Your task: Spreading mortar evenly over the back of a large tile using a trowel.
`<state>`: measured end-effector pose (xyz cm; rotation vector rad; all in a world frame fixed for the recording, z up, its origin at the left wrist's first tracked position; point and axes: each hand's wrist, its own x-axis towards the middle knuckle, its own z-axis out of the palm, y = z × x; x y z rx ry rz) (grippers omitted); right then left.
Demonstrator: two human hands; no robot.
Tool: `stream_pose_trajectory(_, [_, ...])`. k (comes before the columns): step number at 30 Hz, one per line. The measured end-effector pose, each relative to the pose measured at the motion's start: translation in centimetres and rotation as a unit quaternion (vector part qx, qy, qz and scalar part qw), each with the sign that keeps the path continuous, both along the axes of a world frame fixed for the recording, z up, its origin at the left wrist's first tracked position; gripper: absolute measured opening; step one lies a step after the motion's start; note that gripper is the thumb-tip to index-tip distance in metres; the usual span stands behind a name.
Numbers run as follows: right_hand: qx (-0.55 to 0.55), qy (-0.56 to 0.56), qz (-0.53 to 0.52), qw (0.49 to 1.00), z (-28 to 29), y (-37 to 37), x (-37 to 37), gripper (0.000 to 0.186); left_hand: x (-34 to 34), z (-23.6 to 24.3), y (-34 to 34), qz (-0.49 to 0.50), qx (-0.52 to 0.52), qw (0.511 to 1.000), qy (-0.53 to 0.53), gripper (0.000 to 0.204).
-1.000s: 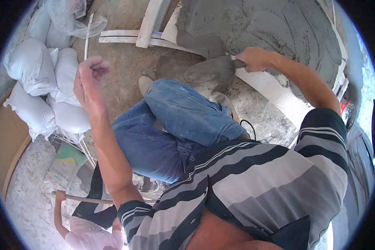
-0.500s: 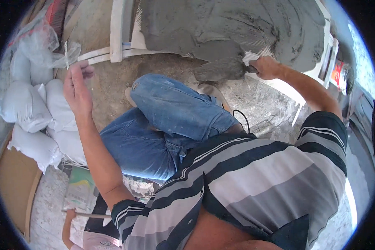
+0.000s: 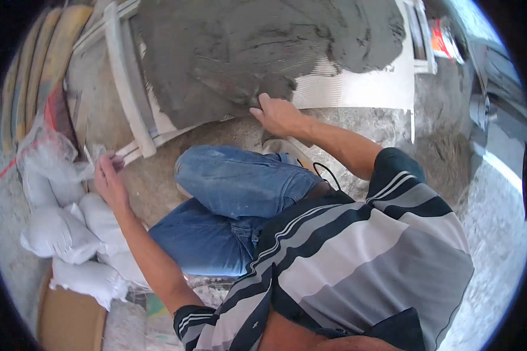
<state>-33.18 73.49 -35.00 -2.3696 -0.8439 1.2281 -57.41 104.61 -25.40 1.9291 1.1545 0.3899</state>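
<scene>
Right hand: The right hand [image 3: 277,116] is held at the near edge of the mortar; its fingers are curled closed, apparently round a trowel handle, though the handle is hidden and the blade cannot be told from the grey.
Mortar: Wet grey mortar [image 3: 234,50] is spread thickly over the left and middle of a white board [image 3: 380,89], beyond the knees.
Direction: From the right fingers, most of the mortar is found ahead and to the left; a thinly streaked, ridged patch and bare white board are found to the right.
Long axis: The board is laid crosswise in front of the body, its near edge bowed.
Nearer hand: The mortar is reached by the right hand; the left hand [image 3: 111,180] is kept well apart, out to the left.
Left fingers: They are loosely bent and parted, with nothing seen in them; whether the frame's wooden bar [image 3: 127,85] is touched cannot be told.
Surroundings: White sacks [image 3: 61,234] and clear plastic film [image 3: 48,146] are heaped beside the left forearm.
</scene>
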Motion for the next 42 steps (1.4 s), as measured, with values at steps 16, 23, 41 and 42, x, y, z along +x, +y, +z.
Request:
stream_pose_trajectory(16, [0.111, 0.121, -0.696, 0.699, -2.5, -19.1, 12.3, 0.041, -0.7, 0.7, 0.0, -0.037, -0.018, 0.996, 0.078, 0.027])
stream_pose_trajectory(23, [0.101, 0.246, -0.396, 0.879, -2.9, 0.4, 5.9, 0.045, -0.3, 2.0, 0.5, -0.027, -0.017, 0.999, 0.032, 0.029])
stream_pose_trajectory(41, [0.03, -0.117, 0.324, 0.938, 0.9, 12.0, 2.6, 0.053, -4.6, 4.2, -0.7, 0.036, 0.025, 0.999, 0.025, 0.03])
stream_pose_trajectory(42, [-0.01, -0.182, 0.359, 0.915, 1.6, 12.7, 3.4, 0.052, -5.1, 4.6, -1.1, 0.045, 0.048, 0.998, 0.019, 0.032])
